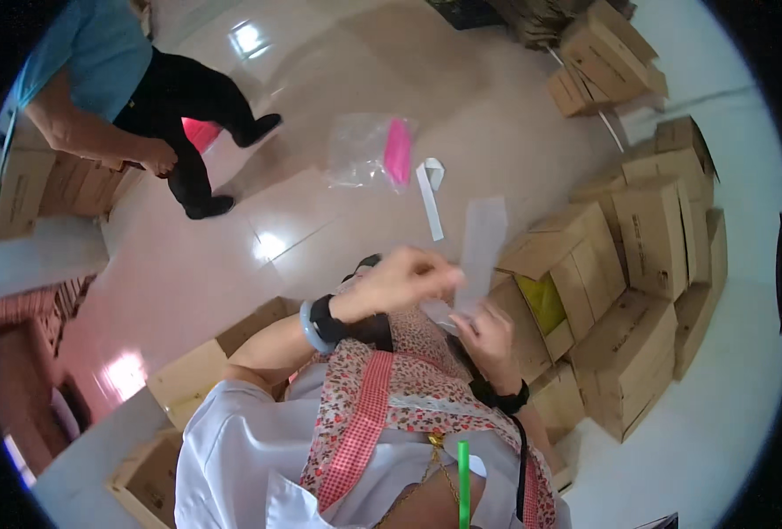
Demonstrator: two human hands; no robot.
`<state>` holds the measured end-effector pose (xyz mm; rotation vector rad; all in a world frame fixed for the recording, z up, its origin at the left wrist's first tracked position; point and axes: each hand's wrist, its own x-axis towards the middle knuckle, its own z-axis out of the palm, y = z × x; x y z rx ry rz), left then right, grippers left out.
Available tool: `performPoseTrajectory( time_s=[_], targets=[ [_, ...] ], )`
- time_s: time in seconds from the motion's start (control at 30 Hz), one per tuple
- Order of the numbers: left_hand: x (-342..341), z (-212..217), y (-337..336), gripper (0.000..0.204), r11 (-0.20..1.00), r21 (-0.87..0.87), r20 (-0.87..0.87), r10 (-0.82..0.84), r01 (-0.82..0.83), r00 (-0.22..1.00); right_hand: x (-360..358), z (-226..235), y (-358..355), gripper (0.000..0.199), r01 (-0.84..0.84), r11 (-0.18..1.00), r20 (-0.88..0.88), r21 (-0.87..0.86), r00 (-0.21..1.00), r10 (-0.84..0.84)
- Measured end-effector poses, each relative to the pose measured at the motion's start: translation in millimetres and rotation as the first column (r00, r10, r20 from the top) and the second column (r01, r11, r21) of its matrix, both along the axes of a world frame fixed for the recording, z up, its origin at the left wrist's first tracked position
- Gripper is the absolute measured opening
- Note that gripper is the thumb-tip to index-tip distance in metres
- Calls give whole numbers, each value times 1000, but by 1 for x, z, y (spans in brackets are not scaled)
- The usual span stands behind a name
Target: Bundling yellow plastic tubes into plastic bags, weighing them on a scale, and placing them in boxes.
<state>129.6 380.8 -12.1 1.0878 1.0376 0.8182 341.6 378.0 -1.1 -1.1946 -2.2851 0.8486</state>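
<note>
My right hand (490, 338) pinches the lower part of a translucent whitish strip (484, 236), which looks like thin plastic and stands up from the fingers. A folded end of it shows between my two hands. Beside the strip's left edge, my left hand (406, 280) has curled, pinched fingers, slightly blurred. Whether it grips the strip or something small cannot be made out. On the floor beyond lie a white looped band (431, 196) and a clear plastic bag (353, 152) with a bright pink piece (397, 152) at its right side.
Open and closed cardboard boxes (620, 361) are heaped at my right, one holding something yellow-green (543, 302). More boxes (604, 57) stand far right. Another carton (188, 375) is at my left. A person in a blue top (109, 62) stands at the far left near boxes.
</note>
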Motion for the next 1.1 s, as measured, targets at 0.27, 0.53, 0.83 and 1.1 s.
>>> performPoseTrajectory(
  time_s=[0.27, 0.53, 0.83, 1.1],
  targets=[
    [-27, -21, 54, 50, 892, -384, 18, 266, -239, 964, -15, -9, 4, 12, -430, 870, 224, 240, 897, 381],
    [-48, -125, 43, 19, 986, -163, -80, 15, -28, 997, -3, -35, 8, 20, -489, 834, -26, -256, 866, 500],
    [27, -18, 44, 27, 980, -12, 201, 195, -197, 960, 9, -53, 47, 40, -63, 678, -393, -733, 852, -346],
    [13, 109, 41, 20, 983, 157, 884, -96, -97, 458, 17, -77, 66, 38, 220, 663, -375, -716, 680, -631]
  ],
)
